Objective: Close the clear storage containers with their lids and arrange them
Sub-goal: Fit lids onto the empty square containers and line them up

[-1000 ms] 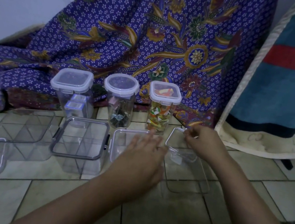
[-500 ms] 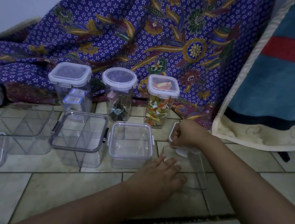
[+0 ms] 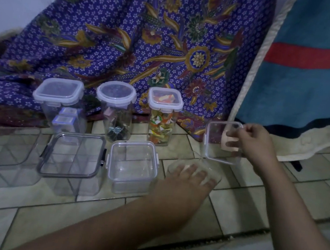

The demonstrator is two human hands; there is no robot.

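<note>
both hands are busy at the front right: the right hand [image 3: 253, 145] pinches a clear lid [image 3: 221, 141] by its far edge, raised and tilted, while the left hand [image 3: 188, 180] rests fingers spread in the mouth of the open clear container [image 3: 195, 172] on the tiled floor [image 3: 165, 223], at about 7 o'clock from the lid. the step looks like capping this container; next the lid must be levelled, lowered squarely and latched. at 10 o'clock stand three closed jars [image 3: 162, 115]. no readable writing shows.

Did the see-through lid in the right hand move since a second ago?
Yes. The right hand lifted the lid up off the open container, tilting it, beside the colourful jar.
</note>
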